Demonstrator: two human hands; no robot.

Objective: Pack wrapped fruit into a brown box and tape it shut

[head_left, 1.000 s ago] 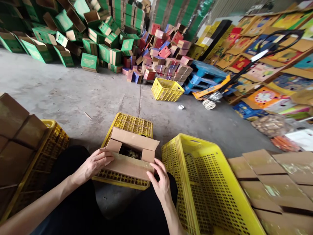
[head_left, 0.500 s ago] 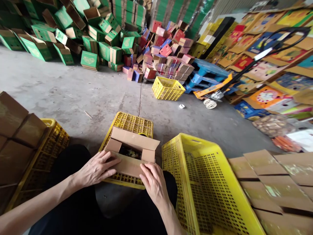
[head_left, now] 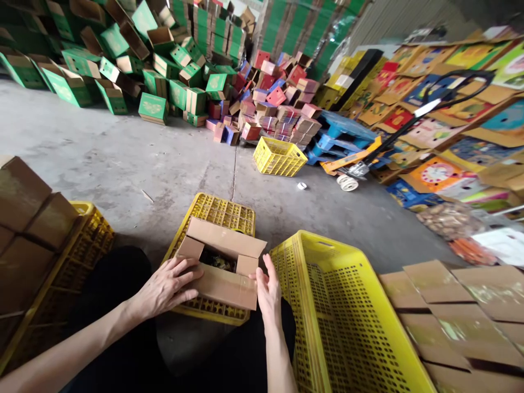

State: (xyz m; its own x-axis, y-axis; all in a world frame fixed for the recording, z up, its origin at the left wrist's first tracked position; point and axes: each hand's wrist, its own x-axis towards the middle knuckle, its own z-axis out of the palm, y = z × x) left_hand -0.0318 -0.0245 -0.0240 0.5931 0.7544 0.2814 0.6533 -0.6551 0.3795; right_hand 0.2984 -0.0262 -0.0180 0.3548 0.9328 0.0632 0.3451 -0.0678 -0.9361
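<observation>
A small cardboard box (head_left: 223, 267) rests on an upturned yellow crate (head_left: 216, 215), already filled with dark contents. The left hand (head_left: 166, 286) presses its near flap inward; the right hand (head_left: 268, 289), open-palmed, steadies the side. The far flap stands open, unsealed.

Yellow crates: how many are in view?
4: an upturned crate under the cardboard box, a large crate to its right, one at left holding boxes, one farther back.
</observation>
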